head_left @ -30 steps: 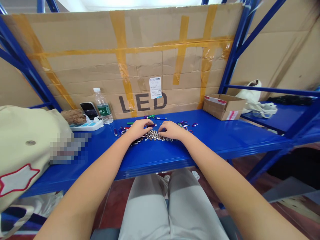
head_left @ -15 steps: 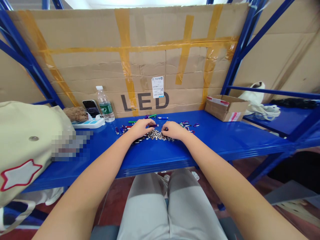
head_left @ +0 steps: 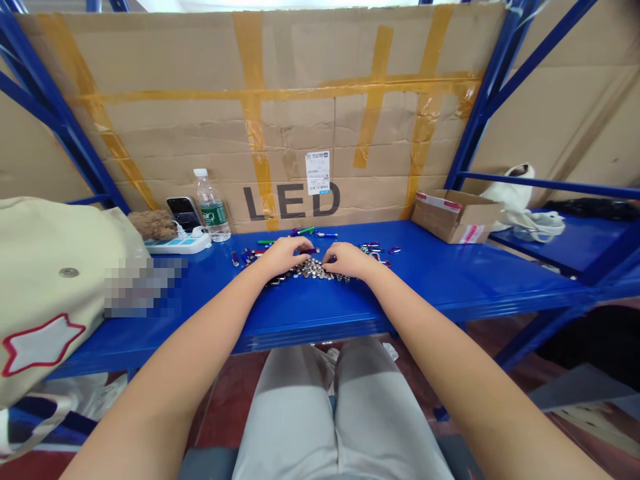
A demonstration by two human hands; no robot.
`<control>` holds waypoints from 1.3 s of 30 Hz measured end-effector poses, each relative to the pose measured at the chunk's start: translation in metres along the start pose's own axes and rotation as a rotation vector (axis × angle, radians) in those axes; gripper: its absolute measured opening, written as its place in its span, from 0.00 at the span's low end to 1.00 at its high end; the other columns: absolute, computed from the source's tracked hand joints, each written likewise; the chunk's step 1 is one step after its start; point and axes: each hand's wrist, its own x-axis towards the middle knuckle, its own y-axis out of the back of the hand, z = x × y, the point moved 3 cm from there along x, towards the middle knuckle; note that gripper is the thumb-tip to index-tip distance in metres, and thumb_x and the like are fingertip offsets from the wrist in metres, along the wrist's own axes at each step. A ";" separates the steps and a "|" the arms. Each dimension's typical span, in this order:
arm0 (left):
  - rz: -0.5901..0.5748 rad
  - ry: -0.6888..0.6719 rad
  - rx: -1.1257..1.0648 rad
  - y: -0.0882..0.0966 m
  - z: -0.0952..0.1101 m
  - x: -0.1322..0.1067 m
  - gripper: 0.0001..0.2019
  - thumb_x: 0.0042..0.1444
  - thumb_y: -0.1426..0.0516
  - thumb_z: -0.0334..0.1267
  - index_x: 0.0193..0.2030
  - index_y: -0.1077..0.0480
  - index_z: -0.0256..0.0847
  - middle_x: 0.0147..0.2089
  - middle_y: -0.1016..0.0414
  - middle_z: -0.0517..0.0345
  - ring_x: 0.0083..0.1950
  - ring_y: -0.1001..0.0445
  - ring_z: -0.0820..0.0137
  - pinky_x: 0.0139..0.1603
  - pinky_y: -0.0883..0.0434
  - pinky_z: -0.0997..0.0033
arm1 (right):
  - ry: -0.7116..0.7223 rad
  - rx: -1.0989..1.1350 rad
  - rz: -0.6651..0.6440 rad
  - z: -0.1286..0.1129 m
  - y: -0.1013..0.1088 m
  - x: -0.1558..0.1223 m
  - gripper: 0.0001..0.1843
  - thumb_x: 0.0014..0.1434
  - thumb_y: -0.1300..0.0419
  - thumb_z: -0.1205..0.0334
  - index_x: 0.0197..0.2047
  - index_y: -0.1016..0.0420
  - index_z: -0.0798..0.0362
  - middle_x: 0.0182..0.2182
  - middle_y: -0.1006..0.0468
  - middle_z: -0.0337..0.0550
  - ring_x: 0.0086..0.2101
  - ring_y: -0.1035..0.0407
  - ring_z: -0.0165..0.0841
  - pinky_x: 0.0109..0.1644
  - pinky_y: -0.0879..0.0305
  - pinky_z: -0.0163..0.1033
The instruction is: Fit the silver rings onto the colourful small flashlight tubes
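Observation:
My left hand (head_left: pixel 286 255) is closed round a small dark purple tube (head_left: pixel 311 251), perhaps a mini flashlight body, whose silver end points right. Just across from it, my right hand (head_left: pixel 351 260) has its fingertips pinched together at the edge of a pile of small shiny silver discs (head_left: pixel 313 269). Whatever those right fingers hold is too small to make out. The pile lies below and between both hands. Loose coloured tubes lie behind, among them a green tube (head_left: pixel 306 231) and a blue tube (head_left: pixel 327 235). Part of the heap is hidden by my left hand.
Everything lies on a blue metal shelf (head_left: pixel 310 307) backed by a large cardboard sheet (head_left: pixel 290 133). To the left are a cream bag (head_left: pixel 55 267), a power strip (head_left: pixel 185 245), a phone (head_left: pixel 183 213) and a water bottle (head_left: pixel 214 212). An open cardboard box (head_left: pixel 450 217) stands right, beyond several carabiners (head_left: pixel 373 248).
The view has shifted slightly. Both hands stay almost in place, with the purple tube still in my left hand; my right fingers have moved very little at the silver pile.

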 end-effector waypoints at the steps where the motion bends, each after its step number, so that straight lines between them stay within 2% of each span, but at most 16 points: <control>1: 0.000 0.002 0.002 0.000 0.000 0.000 0.10 0.55 0.41 0.33 0.45 0.27 0.40 0.46 0.21 0.56 0.48 0.23 0.66 0.53 0.28 0.64 | -0.010 0.001 0.002 0.000 0.000 0.000 0.09 0.55 0.40 0.62 0.37 0.18 0.49 0.41 0.19 0.41 0.44 0.27 0.36 0.51 0.36 0.35; 4: 0.003 -0.002 0.004 -0.001 -0.001 0.000 0.11 0.54 0.41 0.34 0.45 0.26 0.40 0.45 0.20 0.56 0.48 0.23 0.65 0.53 0.28 0.64 | -0.028 0.010 0.055 -0.001 0.002 -0.001 0.07 0.54 0.40 0.62 0.34 0.19 0.49 0.41 0.19 0.42 0.45 0.28 0.39 0.50 0.36 0.39; 6: 0.004 -0.009 -0.003 -0.002 -0.003 0.000 0.11 0.54 0.42 0.34 0.45 0.26 0.41 0.45 0.20 0.56 0.47 0.23 0.65 0.53 0.28 0.64 | -0.022 0.036 0.150 -0.001 0.006 -0.002 0.07 0.54 0.40 0.61 0.33 0.19 0.49 0.41 0.20 0.43 0.46 0.29 0.40 0.50 0.37 0.41; 10: 0.000 -0.019 -0.014 -0.003 -0.004 0.000 0.10 0.54 0.42 0.36 0.43 0.26 0.41 0.44 0.20 0.57 0.46 0.23 0.65 0.51 0.28 0.64 | 0.076 0.135 0.370 -0.002 0.014 -0.005 0.07 0.55 0.40 0.61 0.35 0.21 0.50 0.41 0.22 0.43 0.46 0.30 0.38 0.52 0.38 0.42; 12: -0.002 -0.018 -0.028 -0.002 -0.002 -0.001 0.10 0.54 0.42 0.37 0.43 0.26 0.41 0.43 0.20 0.56 0.45 0.23 0.65 0.49 0.27 0.65 | 0.133 0.171 0.410 -0.002 0.015 -0.005 0.07 0.56 0.40 0.62 0.36 0.21 0.51 0.40 0.23 0.44 0.46 0.31 0.37 0.51 0.38 0.41; 19: -0.017 0.056 -0.184 -0.003 0.000 -0.001 0.10 0.54 0.41 0.38 0.43 0.26 0.40 0.44 0.20 0.55 0.45 0.23 0.64 0.50 0.27 0.64 | 0.258 0.240 0.404 -0.002 0.013 -0.002 0.06 0.57 0.40 0.65 0.38 0.21 0.55 0.38 0.22 0.46 0.42 0.30 0.34 0.49 0.38 0.38; 21: -0.008 0.077 -0.222 -0.003 -0.001 -0.001 0.11 0.54 0.41 0.38 0.44 0.27 0.39 0.44 0.20 0.54 0.47 0.23 0.64 0.51 0.27 0.63 | 0.213 0.233 0.418 0.003 0.015 -0.002 0.08 0.58 0.41 0.65 0.39 0.21 0.54 0.38 0.22 0.45 0.41 0.30 0.34 0.49 0.37 0.39; 24: 0.016 0.092 -0.219 -0.002 -0.002 -0.001 0.11 0.54 0.41 0.37 0.45 0.28 0.39 0.46 0.20 0.53 0.48 0.23 0.64 0.53 0.27 0.63 | 0.067 0.174 0.421 0.015 0.020 -0.004 0.09 0.57 0.42 0.66 0.38 0.21 0.52 0.40 0.22 0.45 0.42 0.30 0.35 0.50 0.37 0.40; 28: 0.015 0.094 -0.136 0.001 -0.004 -0.001 0.11 0.54 0.41 0.37 0.45 0.27 0.40 0.45 0.20 0.54 0.47 0.23 0.64 0.53 0.27 0.62 | -0.102 0.032 0.270 0.031 0.021 -0.009 0.07 0.54 0.39 0.62 0.34 0.18 0.47 0.43 0.23 0.46 0.45 0.31 0.40 0.52 0.37 0.45; 30: 0.003 0.093 -0.106 0.001 -0.005 -0.001 0.11 0.54 0.41 0.37 0.44 0.27 0.40 0.45 0.20 0.54 0.48 0.23 0.64 0.53 0.27 0.62 | -0.115 0.003 0.181 0.034 0.018 -0.010 0.06 0.53 0.37 0.60 0.34 0.18 0.46 0.44 0.23 0.46 0.45 0.31 0.42 0.51 0.37 0.46; 33: -0.002 0.085 -0.093 0.001 -0.005 -0.001 0.11 0.54 0.41 0.36 0.44 0.27 0.41 0.45 0.20 0.55 0.48 0.23 0.64 0.53 0.27 0.62 | -0.058 -0.012 0.105 0.034 0.014 -0.009 0.05 0.52 0.35 0.63 0.32 0.17 0.46 0.41 0.22 0.45 0.43 0.30 0.41 0.50 0.36 0.45; 35: -0.002 0.073 -0.099 0.000 -0.005 -0.002 0.11 0.54 0.41 0.36 0.44 0.27 0.41 0.45 0.20 0.55 0.48 0.23 0.64 0.53 0.27 0.62 | -0.037 -0.014 0.116 0.033 0.013 -0.007 0.05 0.53 0.36 0.65 0.31 0.18 0.47 0.41 0.22 0.46 0.43 0.30 0.41 0.50 0.37 0.45; 39: -0.031 0.059 -0.119 -0.002 -0.004 -0.002 0.11 0.54 0.41 0.37 0.44 0.27 0.41 0.44 0.20 0.55 0.46 0.22 0.65 0.51 0.27 0.63 | 0.033 0.139 0.293 0.024 0.017 -0.005 0.06 0.57 0.39 0.64 0.34 0.20 0.51 0.39 0.22 0.46 0.41 0.30 0.36 0.48 0.36 0.41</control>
